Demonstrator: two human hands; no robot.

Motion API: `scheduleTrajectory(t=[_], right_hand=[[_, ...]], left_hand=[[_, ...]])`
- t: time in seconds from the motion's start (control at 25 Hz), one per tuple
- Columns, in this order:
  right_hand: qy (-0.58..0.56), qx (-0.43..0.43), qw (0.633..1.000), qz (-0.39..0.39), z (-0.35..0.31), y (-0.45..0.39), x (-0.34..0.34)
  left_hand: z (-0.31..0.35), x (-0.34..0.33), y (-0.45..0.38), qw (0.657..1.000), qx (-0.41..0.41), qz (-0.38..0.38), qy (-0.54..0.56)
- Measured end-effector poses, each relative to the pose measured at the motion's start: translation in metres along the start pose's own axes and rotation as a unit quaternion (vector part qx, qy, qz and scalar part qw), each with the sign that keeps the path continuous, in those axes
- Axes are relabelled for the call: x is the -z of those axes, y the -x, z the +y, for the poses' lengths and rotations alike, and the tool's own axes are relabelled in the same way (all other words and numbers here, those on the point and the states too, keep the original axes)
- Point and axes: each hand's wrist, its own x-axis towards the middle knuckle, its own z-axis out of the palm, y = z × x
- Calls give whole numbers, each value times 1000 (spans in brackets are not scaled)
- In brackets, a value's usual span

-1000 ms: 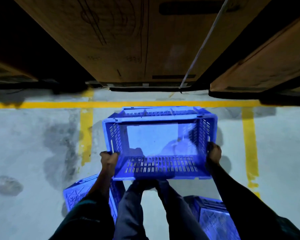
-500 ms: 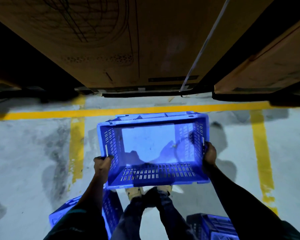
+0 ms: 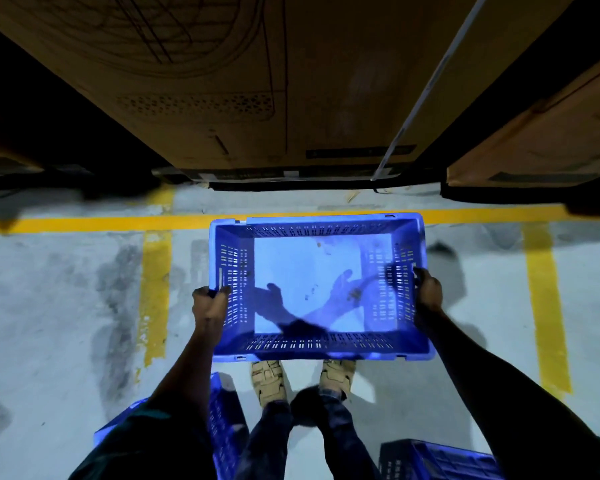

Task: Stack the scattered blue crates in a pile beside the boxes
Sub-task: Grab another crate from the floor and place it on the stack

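The blue crate (image 3: 321, 287) is held open side up, level, its long axis running left to right across the person's front, parallel to the yellow floor line (image 3: 118, 223) just beyond its far rim. It sits in front of the person's shoes (image 3: 267, 379), near the foot of the big cardboard boxes (image 3: 291, 81). The left hand (image 3: 210, 304) is clenched on the left short wall and the right hand (image 3: 428, 291) grips the right short wall, each grip grasping the crate. Whether the crate touches the concrete floor (image 3: 49, 306) I cannot tell. Two more blue crates lie behind, one (image 3: 222, 420) half hidden by the left sleeve, one (image 3: 430, 462) cut off at the bottom edge. The boxes carry dark line drawings and a label strip, but the lettering is too dim to read.
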Motion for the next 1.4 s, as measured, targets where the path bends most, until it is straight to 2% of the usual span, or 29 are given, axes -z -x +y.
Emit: scheduleTrajectory(t=[0.16,0.32,0.44,0.64,0.76,0.92,1.04,1.12,1.24,1.4], right_hand=[[50,12,998,34,0,-17,-6],[207,19,974,88,5,-19,-13],[256,44,963,66,13,-12,-7],[279,103,955,-21,24,6,17],[287,80,954,-37,15,4,14],[425,60,902,48,27,11,-1],[419,76,903,61,31,42,-6],[376,86,922,44,28,70,2],[259,116,957,60,18,133,27],[181,142,972,56,15,222,58]], left_hand=[[3,-2,-9,998,-46,-28,-39],[4,-1,-12,993,-62,-52,-85],[0,2,-6,990,-64,-76,-97],[-22,11,11,988,-51,-98,-109],[-20,10,14,987,-48,-112,-109],[-9,2,25,979,-56,-82,-180],[5,-2,58,959,-77,-86,-258],[19,-4,96,952,-108,-114,-264],[39,6,171,939,-150,-188,-248],[42,38,248,908,-181,-285,-246]])
